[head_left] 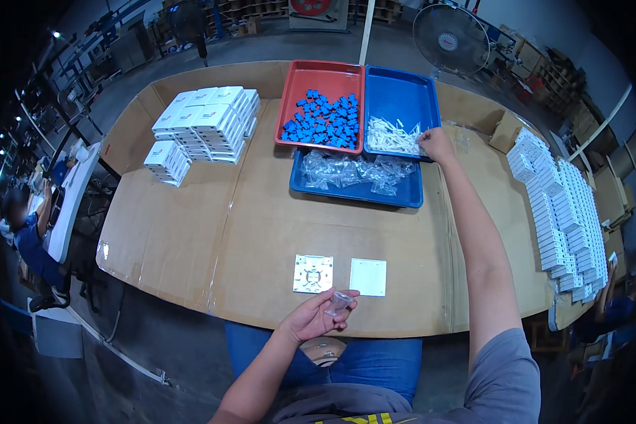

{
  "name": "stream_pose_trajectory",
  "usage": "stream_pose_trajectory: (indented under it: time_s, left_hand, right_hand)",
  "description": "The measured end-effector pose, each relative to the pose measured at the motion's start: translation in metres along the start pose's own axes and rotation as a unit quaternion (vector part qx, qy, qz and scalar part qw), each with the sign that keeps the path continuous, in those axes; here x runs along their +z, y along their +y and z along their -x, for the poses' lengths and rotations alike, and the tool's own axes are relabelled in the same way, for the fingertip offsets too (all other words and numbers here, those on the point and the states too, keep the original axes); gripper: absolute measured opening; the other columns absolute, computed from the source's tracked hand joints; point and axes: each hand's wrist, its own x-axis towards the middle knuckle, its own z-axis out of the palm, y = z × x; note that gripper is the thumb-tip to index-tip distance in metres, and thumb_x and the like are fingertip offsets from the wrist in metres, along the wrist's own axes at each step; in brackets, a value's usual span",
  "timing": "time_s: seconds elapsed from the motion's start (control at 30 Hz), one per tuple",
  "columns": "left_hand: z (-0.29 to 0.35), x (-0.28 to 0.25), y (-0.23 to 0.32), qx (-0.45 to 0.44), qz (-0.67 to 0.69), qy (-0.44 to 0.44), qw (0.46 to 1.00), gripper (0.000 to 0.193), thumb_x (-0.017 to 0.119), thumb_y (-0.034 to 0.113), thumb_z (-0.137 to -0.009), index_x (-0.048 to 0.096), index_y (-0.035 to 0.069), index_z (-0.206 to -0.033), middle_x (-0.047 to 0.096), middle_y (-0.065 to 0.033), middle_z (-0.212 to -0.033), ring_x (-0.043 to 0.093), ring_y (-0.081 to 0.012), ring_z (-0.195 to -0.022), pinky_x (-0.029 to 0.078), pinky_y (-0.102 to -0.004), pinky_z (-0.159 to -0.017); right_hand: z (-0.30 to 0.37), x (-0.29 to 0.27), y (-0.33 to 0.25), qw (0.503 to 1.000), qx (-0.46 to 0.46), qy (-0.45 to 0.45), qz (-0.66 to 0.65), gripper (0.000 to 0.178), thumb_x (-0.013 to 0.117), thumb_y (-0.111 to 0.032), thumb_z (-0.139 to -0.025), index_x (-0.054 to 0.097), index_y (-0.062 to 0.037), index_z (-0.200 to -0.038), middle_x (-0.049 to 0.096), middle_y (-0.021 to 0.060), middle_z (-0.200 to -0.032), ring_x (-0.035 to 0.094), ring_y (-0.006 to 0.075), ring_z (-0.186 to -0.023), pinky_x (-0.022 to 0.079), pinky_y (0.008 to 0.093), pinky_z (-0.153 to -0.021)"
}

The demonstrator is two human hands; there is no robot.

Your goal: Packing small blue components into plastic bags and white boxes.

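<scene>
My left hand (316, 316) is near the table's front edge, holding a small clear plastic bag (339, 303) in its fingers. Just beyond it lie two white square plates: one with its ribbed back up (313, 273), one smooth (368, 276). My right arm stretches far forward; my right hand (437, 145) reaches into the blue tray (403, 92) and its fingers touch the pile of small white plastic parts (392, 136). Whether it has gripped one I cannot tell.
A red tray (321, 74) holds several small blue parts (323, 120). A lower blue tray (400, 194) holds clear bags (353, 169). White boxes (201, 127) are stacked far left; rows of white plates (562, 212) fill the right. A fan (450, 39) stands behind. A person (28, 237) sits at left.
</scene>
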Motion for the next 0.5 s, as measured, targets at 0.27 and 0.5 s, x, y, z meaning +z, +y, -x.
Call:
stream_pose_trajectory:
  time_s: [0.27, 0.5]
  left_hand:
    - [-0.001, -0.007, -0.002, 0.002, -0.008, -0.004, 1.000, 0.059, 0.041, 0.044, -0.112, 0.047, -0.001, -0.150, 0.061, -0.0067, -0.123, 0.053, -0.0120, -0.082, 0.049, -0.0334, -0.082]
    - [-0.004, -0.005, -0.002, 0.001, -0.003, -0.021, 1.000, 0.060, 0.041, 0.043, -0.112, 0.045, -0.001, -0.152, 0.061, -0.0072, -0.123, 0.053, -0.0125, -0.084, 0.049, -0.0337, -0.084]
  right_hand:
    - [-0.001, 0.004, -0.009, 0.996, -0.060, 0.005, 0.064, 0.015, 0.075, -0.012, -0.078, 0.083, -0.0100, -0.090, 0.074, 0.0217, -0.099, 0.071, 0.0354, -0.100, 0.056, 0.0429, -0.090]
    - [-0.014, 0.010, 0.002, 0.991, -0.093, -0.007, 0.096, 0.010, 0.074, -0.015, -0.081, 0.081, -0.0134, -0.089, 0.068, 0.0174, -0.111, 0.067, 0.0354, -0.107, 0.056, 0.0452, -0.094]
